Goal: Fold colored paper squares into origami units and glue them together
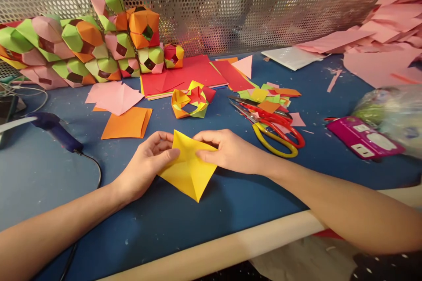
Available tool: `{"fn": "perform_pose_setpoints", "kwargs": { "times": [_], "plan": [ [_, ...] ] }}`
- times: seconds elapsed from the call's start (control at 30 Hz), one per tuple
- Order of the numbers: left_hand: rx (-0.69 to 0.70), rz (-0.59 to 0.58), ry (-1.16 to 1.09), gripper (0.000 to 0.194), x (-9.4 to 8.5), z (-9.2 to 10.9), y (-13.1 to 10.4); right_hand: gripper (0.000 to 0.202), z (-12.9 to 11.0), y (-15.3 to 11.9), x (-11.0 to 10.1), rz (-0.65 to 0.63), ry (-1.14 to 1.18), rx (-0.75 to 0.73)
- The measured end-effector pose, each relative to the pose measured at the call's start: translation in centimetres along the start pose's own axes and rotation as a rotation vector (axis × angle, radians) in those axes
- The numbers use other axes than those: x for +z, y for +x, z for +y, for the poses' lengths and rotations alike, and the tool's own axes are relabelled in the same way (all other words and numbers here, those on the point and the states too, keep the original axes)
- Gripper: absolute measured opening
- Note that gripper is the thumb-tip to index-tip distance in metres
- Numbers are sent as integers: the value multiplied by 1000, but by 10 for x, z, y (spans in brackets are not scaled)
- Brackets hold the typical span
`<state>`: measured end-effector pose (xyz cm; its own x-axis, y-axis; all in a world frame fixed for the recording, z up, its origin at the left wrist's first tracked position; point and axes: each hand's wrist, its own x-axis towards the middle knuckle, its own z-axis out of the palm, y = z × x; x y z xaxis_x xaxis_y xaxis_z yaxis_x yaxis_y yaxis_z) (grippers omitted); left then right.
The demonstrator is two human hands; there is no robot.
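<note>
A yellow square of paper [193, 169] with crossing creases is held above the blue table, one corner pointing toward the front edge. My left hand [153, 156] grips its left side, thumb on top and fingers behind. On the right side, my right hand [222, 151] pinches the paper in the same way. Just beyond the hands lies a partly joined ring of folded yellow, red and green paper [190, 100]. An orange folded sheet [125, 124] rests to the left, with pink sheets [115, 96] behind it.
Red-handled [296, 136] and yellow-handled scissors [277, 142] lie right of centre beside paper scraps [268, 96]. A blue glue gun [57, 131] with its cord is at left. Folded paper balls [84, 37] stand along the mesh. At right are a magenta power strip [362, 137] and pink paper [382, 63].
</note>
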<state>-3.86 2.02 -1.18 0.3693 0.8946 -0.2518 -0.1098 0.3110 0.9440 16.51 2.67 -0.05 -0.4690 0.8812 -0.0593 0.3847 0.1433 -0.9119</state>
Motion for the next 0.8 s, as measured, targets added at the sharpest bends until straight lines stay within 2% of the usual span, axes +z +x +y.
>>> {"fn": "perform_pose_setpoints", "kwargs": {
  "times": [0.2,0.27,0.43,0.63,0.8],
  "plan": [
    [13,40,40,24,3,3,0,22,8,6,-2,270,128,-96],
    [0,26,65,26,4,6,-1,22,8,7,-2,269,134,-100],
    [-43,-28,58,28,3,9,-1,20,5,6,-1,158,175,-86],
    [15,45,-67,29,4,2,0,32,8,6,1,230,166,-24],
    [67,46,-78,26,6,-1,-1,27,9,4,5,239,245,-21]
  ]
}}
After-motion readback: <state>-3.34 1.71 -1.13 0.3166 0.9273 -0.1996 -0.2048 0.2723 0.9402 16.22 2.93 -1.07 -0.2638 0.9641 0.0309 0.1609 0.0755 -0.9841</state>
